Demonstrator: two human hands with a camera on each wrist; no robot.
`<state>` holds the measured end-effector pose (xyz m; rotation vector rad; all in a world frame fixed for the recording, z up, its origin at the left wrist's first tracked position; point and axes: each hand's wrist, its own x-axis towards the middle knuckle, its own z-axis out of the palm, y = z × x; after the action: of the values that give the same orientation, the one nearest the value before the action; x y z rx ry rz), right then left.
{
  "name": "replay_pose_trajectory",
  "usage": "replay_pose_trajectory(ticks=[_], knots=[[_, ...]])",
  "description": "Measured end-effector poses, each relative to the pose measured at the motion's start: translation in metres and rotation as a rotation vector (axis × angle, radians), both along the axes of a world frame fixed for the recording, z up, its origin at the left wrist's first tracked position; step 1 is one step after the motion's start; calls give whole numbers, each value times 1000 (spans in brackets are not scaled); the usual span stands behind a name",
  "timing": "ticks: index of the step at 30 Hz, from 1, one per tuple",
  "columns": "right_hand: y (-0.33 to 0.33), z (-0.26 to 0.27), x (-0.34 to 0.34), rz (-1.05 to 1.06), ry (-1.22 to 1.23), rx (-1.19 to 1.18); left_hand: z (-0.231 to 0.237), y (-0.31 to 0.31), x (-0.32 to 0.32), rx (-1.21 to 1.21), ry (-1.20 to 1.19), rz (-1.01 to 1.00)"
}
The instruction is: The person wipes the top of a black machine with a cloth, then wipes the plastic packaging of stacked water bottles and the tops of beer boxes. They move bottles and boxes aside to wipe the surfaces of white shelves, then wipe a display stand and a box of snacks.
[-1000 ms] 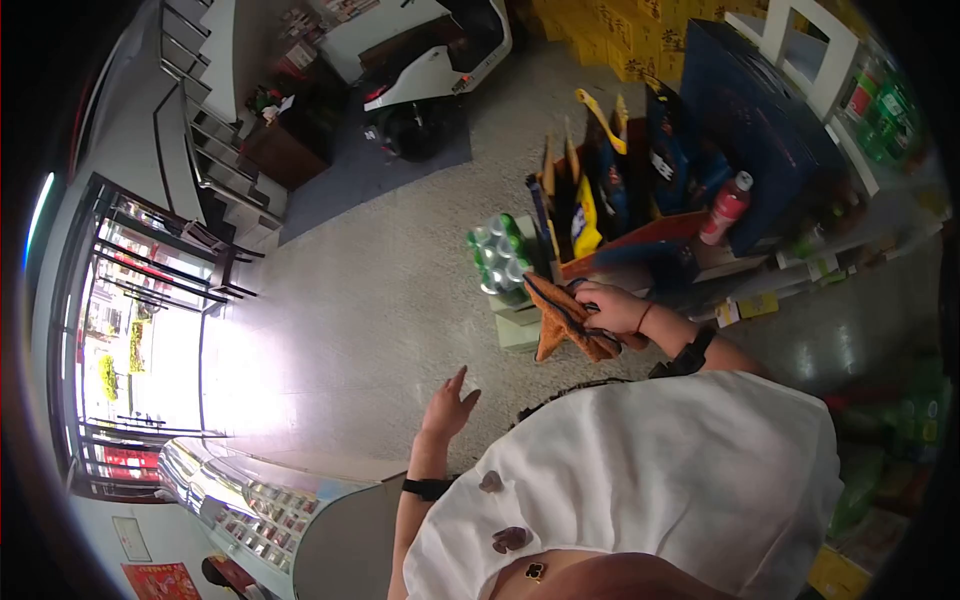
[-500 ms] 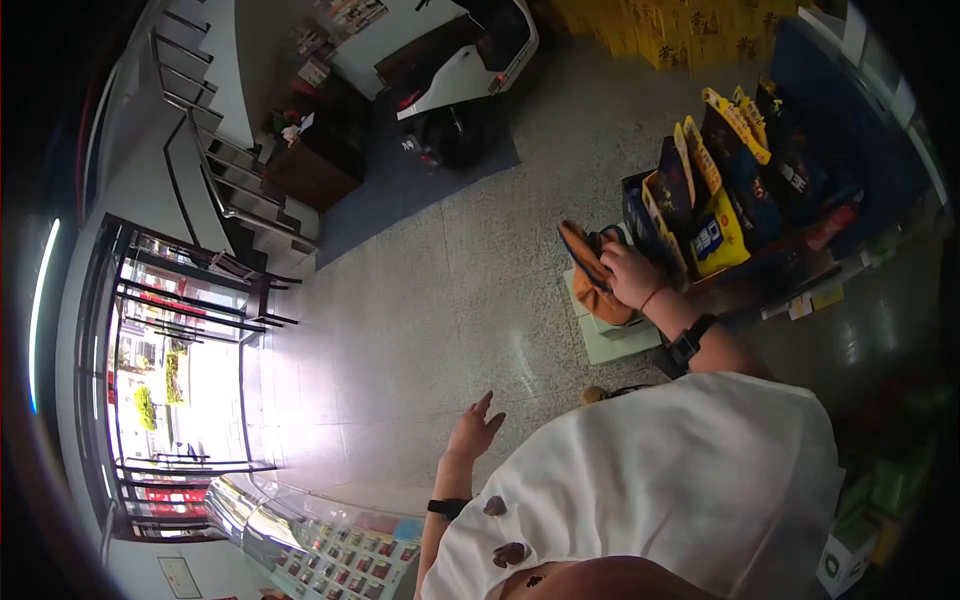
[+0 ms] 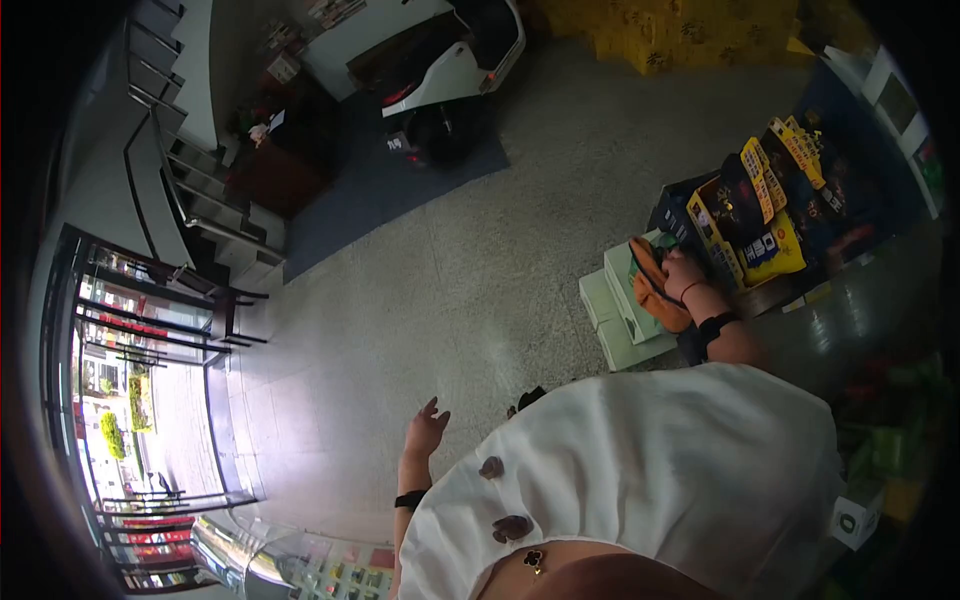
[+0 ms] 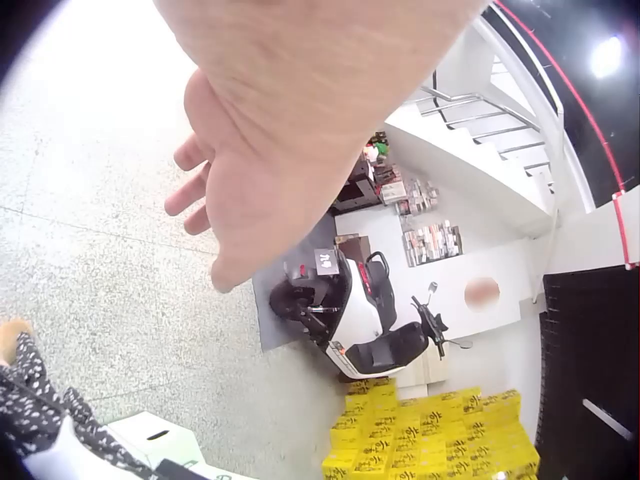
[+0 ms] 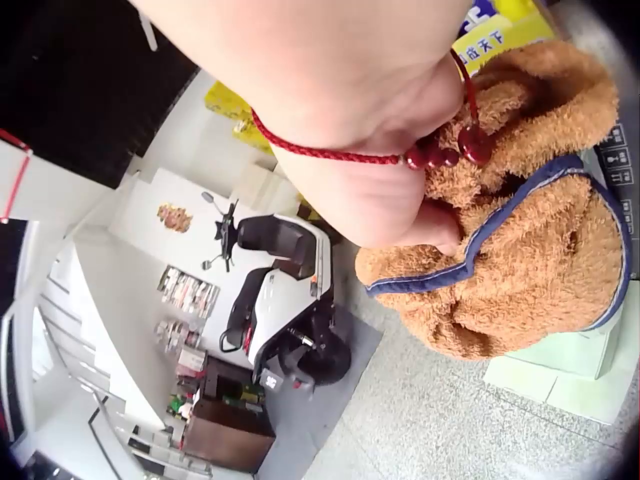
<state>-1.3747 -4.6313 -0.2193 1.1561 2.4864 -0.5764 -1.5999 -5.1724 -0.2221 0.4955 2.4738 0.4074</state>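
Note:
My right hand [image 3: 683,274] grips an orange-brown terry cloth [image 3: 655,292] with dark blue edging. In the right wrist view the cloth [image 5: 520,250] hangs bunched below the palm, and a red braided bracelet [image 5: 340,155] circles that wrist. In the head view, it overlaps pale green boxes [image 3: 625,345] stacked on the floor beside the display of snack bags. My left hand [image 3: 427,428] hovers over the floor, fingers loosely spread and holding nothing. The left wrist view shows this hand [image 4: 255,190] from the palm side.
Upright dark and yellow snack bags [image 3: 770,255] fill the display at right. Yellow cartons [image 3: 680,35] are stacked at the back. A white scooter [image 3: 455,75] stands on a dark mat [image 3: 360,205]. Stairs with a metal railing [image 3: 205,220] rise at left, above a bright doorway [image 3: 160,420].
The head view has shifted, and more of the pale green boxes shows. My right hand has carried the cloth over them, near the snack display. My left hand stays apart and holds nothing.

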Motion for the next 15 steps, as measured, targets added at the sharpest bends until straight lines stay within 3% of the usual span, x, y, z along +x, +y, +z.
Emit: replay_pose_trajectory(ticks=[5, 9, 12, 15], knots=[[-4, -11, -10, -205, 47, 41, -3, 27, -85, -57, -26, -153], [-8, -5, -16, -285, 46, 60, -4, 85, -144, -60, -33, -315], [-6, 10, -25, -132, -184, 77, -1, 145, -185, -35, -10, -422], [10, 8, -33, -120, -157, 17, -18, 202, -236, 14, 2, -560]])
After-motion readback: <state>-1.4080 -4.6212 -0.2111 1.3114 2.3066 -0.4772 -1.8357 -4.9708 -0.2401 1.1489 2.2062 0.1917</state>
